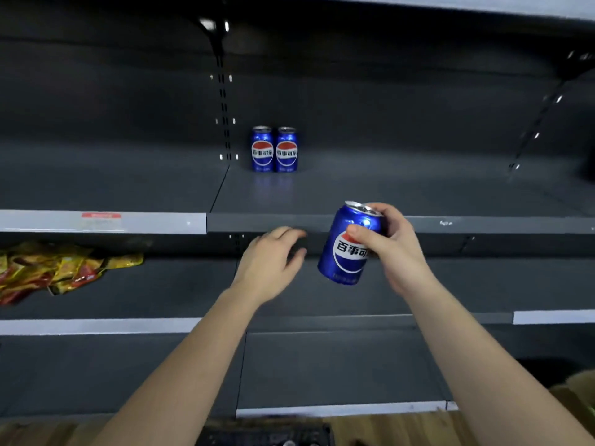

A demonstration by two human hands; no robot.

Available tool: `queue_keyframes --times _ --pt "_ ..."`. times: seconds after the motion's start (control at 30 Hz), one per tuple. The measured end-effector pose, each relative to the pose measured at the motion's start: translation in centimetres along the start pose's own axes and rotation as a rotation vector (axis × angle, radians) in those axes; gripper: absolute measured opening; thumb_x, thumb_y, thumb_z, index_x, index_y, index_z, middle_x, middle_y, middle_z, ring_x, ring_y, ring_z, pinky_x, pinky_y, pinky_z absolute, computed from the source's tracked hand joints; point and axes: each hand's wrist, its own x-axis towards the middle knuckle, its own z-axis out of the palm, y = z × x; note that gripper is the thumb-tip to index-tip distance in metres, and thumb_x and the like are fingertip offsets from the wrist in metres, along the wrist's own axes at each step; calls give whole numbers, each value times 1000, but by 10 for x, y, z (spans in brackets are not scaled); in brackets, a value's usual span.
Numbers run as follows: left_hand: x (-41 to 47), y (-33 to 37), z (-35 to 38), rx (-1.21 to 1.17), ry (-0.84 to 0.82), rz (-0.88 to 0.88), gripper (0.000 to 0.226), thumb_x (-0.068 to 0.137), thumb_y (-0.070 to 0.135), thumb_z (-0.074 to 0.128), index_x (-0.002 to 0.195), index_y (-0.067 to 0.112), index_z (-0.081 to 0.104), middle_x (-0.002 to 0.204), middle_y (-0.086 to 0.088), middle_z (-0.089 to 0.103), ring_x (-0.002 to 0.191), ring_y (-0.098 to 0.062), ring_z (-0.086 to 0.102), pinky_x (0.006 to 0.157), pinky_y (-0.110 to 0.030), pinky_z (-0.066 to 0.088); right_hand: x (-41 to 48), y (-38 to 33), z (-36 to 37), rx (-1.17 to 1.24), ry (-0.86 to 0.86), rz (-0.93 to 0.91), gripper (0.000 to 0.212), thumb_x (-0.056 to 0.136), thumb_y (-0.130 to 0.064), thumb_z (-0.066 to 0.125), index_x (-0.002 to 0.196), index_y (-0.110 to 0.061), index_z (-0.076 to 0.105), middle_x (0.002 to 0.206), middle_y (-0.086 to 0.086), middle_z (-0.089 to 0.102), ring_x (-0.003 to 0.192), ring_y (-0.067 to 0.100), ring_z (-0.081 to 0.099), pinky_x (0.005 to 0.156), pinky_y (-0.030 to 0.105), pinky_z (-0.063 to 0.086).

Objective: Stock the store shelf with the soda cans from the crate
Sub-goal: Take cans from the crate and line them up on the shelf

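Bare forearms (180, 358), bare left hand (267, 263) and bare right hand (394, 252)

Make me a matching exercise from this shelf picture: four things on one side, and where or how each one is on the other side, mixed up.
Things
1. near can
2. far cans
3. snack packets
4. left hand

Place or state
A. upright, side by side, at the back of the shelf
B. open, holding nothing
C. tilted, gripped by the right hand
D. lying at the left of the next shelf down

Pairs: 1-C, 2-A, 3-D, 4-B
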Motion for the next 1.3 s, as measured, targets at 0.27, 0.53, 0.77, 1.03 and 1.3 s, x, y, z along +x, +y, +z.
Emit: queue_keyframes --times 0.27,0.53,0.77,1.03,1.3 --pt "75 16 1 173 81 -54 37 97 35 46 131 22 54 131 3 55 121 -22 48 100 -37 35 98 -42 -28 -101 58 -141 60 59 -28 87 109 -20 56 104 -3 69 89 8 68 78 27 54" --pt "115 0 24 267 -55 -188 38 99 40 38 132 28 52 132 6 54 120 -19 50 100 -35 31 161 -2 -18 -401 94 -90 66 59 -38 91 112 -22 52 104 -8 64 94 8 63 80 23 50" --pt "129 -23 47 290 -134 -248 35 99 40 37 127 28 55 123 5 58 115 -19 51 97 -36 32 170 24 -8 -377 12 -26 81 63 -29 91 126 -23 41 113 -8 58 100 8 58 82 18 45" --pt "138 -40 62 321 -77 -212 34 96 42 34 113 28 60 114 10 55 108 -15 46 93 -34 32 187 48 1 -532 43 11 79 57 -18 92 112 -21 36 114 0 57 97 16 60 77 23 47" --pt "137 -44 69 344 26 -210 51 84 48 17 104 34 62 103 13 56 98 -14 48 86 -33 34 236 64 26 -528 68 1 76 68 -18 87 130 -22 44 110 -4 63 93 19 65 73 33 58"
